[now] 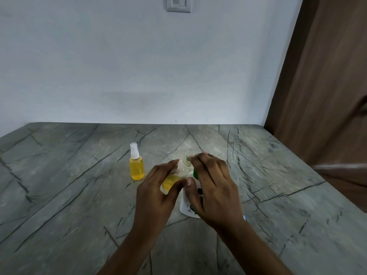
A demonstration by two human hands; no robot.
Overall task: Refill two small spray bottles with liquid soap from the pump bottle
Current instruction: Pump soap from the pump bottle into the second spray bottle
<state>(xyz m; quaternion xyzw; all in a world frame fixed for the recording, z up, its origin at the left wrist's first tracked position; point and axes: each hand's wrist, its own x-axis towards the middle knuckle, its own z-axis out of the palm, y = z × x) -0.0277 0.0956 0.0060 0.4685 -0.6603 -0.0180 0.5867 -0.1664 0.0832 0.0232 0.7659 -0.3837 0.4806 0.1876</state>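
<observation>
Left hand [158,187] is gripping the uncapped spray bottle [183,168], tilting its mouth toward one o'clock, with yellow soap sitting low inside. Right hand [214,185] is laying loosely bent fingers over the white pump bottle [186,207] and its green pump; whether it is grasping cannot be told. The capped spray bottle [136,168] is standing at ten o'clock of the hands on the grey veined countertop [69,185], below a white wall [139,66].

Home: stone counter [79,175], wall switch [178,3], wooden door [321,96].
</observation>
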